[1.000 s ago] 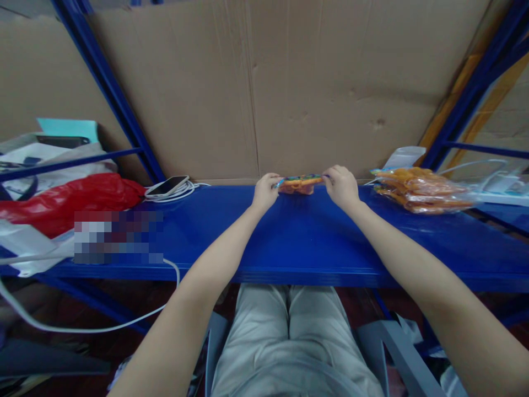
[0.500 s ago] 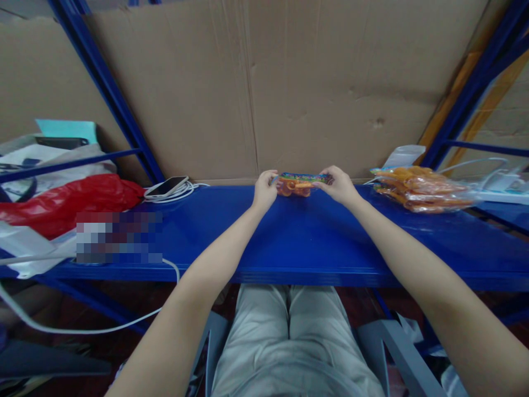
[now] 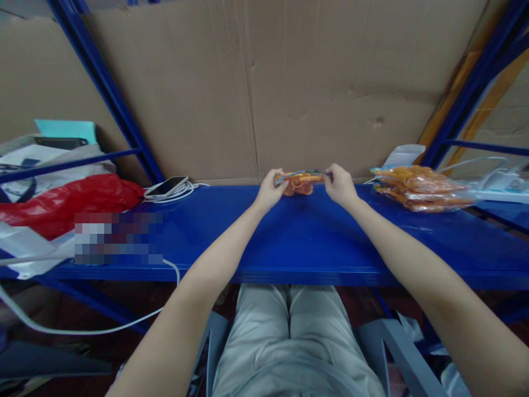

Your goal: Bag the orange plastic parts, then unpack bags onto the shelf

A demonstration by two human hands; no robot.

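Observation:
Between my hands, over the back of the blue shelf (image 3: 306, 242), is a packaged orange plastic item (image 3: 301, 184); a narrow strip of its multicoloured top edge shows, and its exact kind is unclear. My left hand (image 3: 270, 191) is closed on the package's left end, thumb in front. At the right end, my right hand (image 3: 341, 185) pinches the top edge with curled fingers. Farther right lies a stack of similar orange items in clear plastic bags (image 3: 419, 188), apart from both hands.
Cardboard (image 3: 297, 88) stands upright behind the shelf. To the left are a phone (image 3: 167, 187) on a coiled white cable (image 3: 188, 193) and a red plastic bag (image 3: 82, 198). Blue uprights (image 3: 109, 94) frame the sides. A white cable (image 3: 82, 332) hangs below the front edge.
The package has tipped, so its coloured top strip shows less and the orange item more. My left hand has shifted slightly right; my right hand's fingers have curled in more.

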